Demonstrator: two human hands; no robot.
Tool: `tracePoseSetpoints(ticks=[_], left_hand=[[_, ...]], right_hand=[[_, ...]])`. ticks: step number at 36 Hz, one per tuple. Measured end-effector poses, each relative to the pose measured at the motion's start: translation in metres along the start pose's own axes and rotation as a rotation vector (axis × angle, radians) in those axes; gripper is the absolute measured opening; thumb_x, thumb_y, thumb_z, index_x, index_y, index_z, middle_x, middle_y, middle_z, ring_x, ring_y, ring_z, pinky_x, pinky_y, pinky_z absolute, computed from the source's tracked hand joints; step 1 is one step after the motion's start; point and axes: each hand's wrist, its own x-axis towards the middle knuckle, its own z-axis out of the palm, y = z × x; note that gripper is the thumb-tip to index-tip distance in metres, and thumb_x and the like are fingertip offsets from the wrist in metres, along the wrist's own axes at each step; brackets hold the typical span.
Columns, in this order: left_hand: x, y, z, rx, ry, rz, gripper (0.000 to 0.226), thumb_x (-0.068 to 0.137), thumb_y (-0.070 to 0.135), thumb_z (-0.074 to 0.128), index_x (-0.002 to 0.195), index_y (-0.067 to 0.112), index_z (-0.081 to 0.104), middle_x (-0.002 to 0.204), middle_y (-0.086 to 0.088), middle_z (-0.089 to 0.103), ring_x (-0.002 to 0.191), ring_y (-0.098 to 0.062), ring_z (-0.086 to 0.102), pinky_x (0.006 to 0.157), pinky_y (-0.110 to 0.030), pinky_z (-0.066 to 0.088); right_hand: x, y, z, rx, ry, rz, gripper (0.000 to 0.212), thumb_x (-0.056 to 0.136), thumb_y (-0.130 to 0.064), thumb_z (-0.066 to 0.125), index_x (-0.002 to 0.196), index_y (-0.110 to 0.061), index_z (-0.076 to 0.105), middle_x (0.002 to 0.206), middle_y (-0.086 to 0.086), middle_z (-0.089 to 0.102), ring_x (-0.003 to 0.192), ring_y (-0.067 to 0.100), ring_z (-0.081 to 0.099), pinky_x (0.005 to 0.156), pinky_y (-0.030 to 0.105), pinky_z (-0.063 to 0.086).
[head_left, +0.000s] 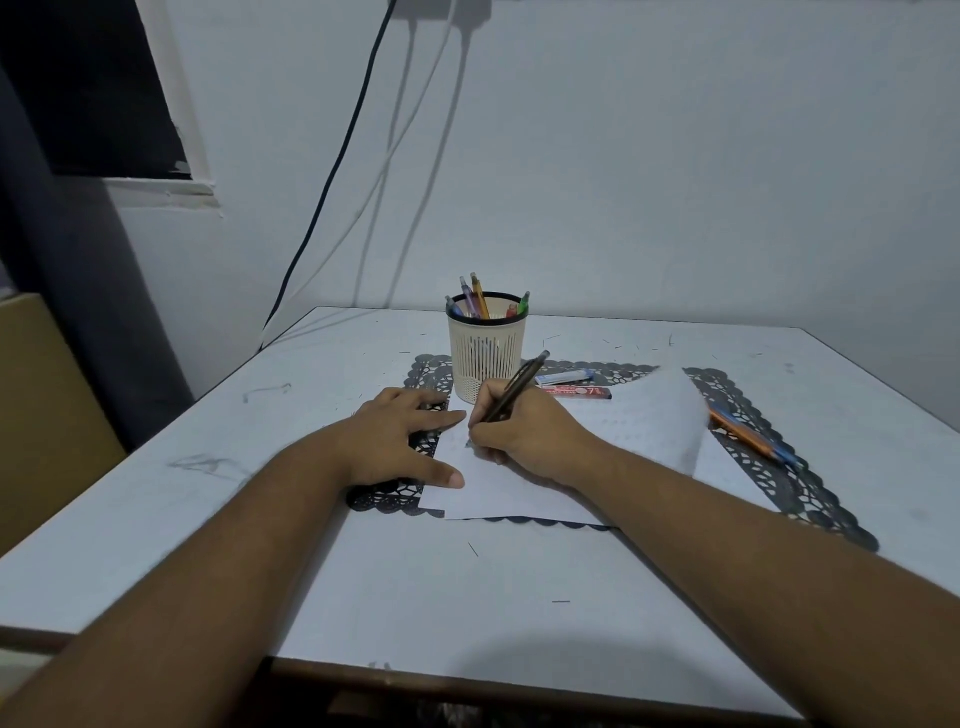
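A white sheet of paper (519, 493) lies on a dark lace placemat (779, 467) in the middle of the table. My right hand (524, 431) grips a dark pen (511, 392), its tip down on the paper near the sheet's left part. My left hand (402, 436) rests flat with straight fingers on the placemat and the paper's left edge. The far right corner of the sheet (670, 410) curls up off the mat.
A cream slotted pen holder (485, 358) with several coloured pens stands just behind my hands. Two small lead boxes (574, 384) lie to its right. An orange and blue pen (748, 434) lies on the mat's right side. The white table (467, 597) meets a wall behind.
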Motion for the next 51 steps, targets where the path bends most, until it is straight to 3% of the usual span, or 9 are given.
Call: tracePoseSetpoints(ticks=[3, 7, 13, 24, 32, 36, 41, 45, 51], left_hand=[[0.0, 0.001, -0.001, 0.0, 0.0, 0.002, 0.107, 0.054, 0.092, 0.058, 0.152, 0.057, 0.031, 0.163, 0.022, 0.019, 0.148, -0.003, 0.004, 0.126, -0.046, 0.013], [0.001, 0.0, 0.0, 0.003, 0.003, 0.002, 0.108, 0.054, 0.093, 0.058, 0.152, 0.057, 0.031, 0.164, 0.023, 0.018, 0.149, -0.004, 0.003, 0.126, -0.046, 0.012], [0.001, 0.0, -0.001, 0.007, -0.002, -0.002, 0.108, 0.053, 0.093, 0.057, 0.152, 0.057, 0.032, 0.164, 0.022, 0.018, 0.15, -0.005, 0.004, 0.126, -0.047, 0.012], [0.003, -0.002, 0.001, 0.004, -0.003, -0.001, 0.107, 0.054, 0.094, 0.059, 0.152, 0.058, 0.031, 0.164, 0.023, 0.018, 0.15, -0.006, 0.002, 0.126, -0.049, 0.012], [0.003, -0.003, 0.002, -0.012, -0.002, -0.003, 0.108, 0.052, 0.094, 0.06, 0.151, 0.058, 0.033, 0.163, 0.026, 0.017, 0.149, -0.003, 0.002, 0.126, -0.045, 0.011], [0.004, -0.005, 0.001, -0.015, -0.004, 0.006, 0.119, 0.043, 0.104, 0.053, 0.151, 0.059, 0.032, 0.163, 0.027, 0.017, 0.149, -0.003, 0.002, 0.126, -0.047, 0.011], [0.003, -0.003, 0.001, -0.006, 0.001, 0.003, 0.112, 0.05, 0.097, 0.058, 0.151, 0.057, 0.033, 0.163, 0.025, 0.017, 0.149, -0.003, 0.002, 0.126, -0.044, 0.011], [0.003, -0.002, 0.001, -0.003, -0.001, -0.004, 0.108, 0.053, 0.093, 0.059, 0.152, 0.057, 0.033, 0.163, 0.025, 0.018, 0.149, -0.003, 0.002, 0.126, -0.045, 0.011], [0.003, -0.003, 0.002, -0.01, 0.003, -0.002, 0.107, 0.053, 0.094, 0.059, 0.151, 0.057, 0.034, 0.163, 0.026, 0.018, 0.149, -0.003, 0.003, 0.126, -0.046, 0.011]], right_hand=[[0.0, 0.0, 0.0, -0.024, 0.008, -0.008, 0.016, 0.084, 0.008, 0.066, 0.08, -0.007, 0.061, 0.07, 0.017, 0.061, 0.063, 0.026, 0.059, 0.059, 0.032, 0.051], [0.002, 0.003, -0.002, -0.002, -0.02, 0.009, 0.026, 0.082, 0.005, 0.071, 0.07, -0.017, 0.064, 0.071, 0.011, 0.063, 0.067, 0.023, 0.062, 0.069, 0.035, 0.056], [0.0, 0.001, 0.001, -0.002, -0.022, -0.011, 0.019, 0.085, 0.008, 0.068, 0.078, -0.009, 0.064, 0.071, 0.015, 0.063, 0.064, 0.024, 0.061, 0.064, 0.035, 0.053], [-0.001, 0.001, 0.001, 0.04, -0.048, 0.017, 0.027, 0.082, 0.01, 0.069, 0.07, -0.014, 0.062, 0.071, 0.013, 0.06, 0.066, 0.024, 0.059, 0.065, 0.032, 0.053], [-0.009, -0.003, -0.01, 0.02, 0.056, 0.014, 0.024, 0.085, 0.009, 0.065, 0.072, -0.01, 0.061, 0.066, 0.009, 0.06, 0.057, 0.014, 0.059, 0.058, 0.025, 0.052], [-0.01, -0.005, -0.008, -0.022, 0.047, 0.003, 0.022, 0.085, 0.008, 0.067, 0.072, -0.009, 0.062, 0.069, 0.01, 0.063, 0.065, 0.017, 0.063, 0.061, 0.025, 0.054], [-0.007, -0.002, -0.008, -0.05, 0.009, 0.019, 0.027, 0.083, 0.003, 0.072, 0.068, -0.018, 0.066, 0.074, 0.01, 0.066, 0.079, 0.026, 0.067, 0.078, 0.041, 0.062], [-0.007, -0.004, -0.008, -0.124, 0.042, 0.002, 0.028, 0.082, 0.003, 0.071, 0.066, -0.019, 0.064, 0.07, 0.008, 0.066, 0.073, 0.023, 0.067, 0.076, 0.042, 0.062], [-0.011, -0.008, -0.008, -0.17, 0.041, -0.013, 0.021, 0.081, 0.004, 0.071, 0.072, -0.011, 0.062, 0.069, 0.007, 0.066, 0.069, 0.016, 0.065, 0.064, 0.025, 0.055]])
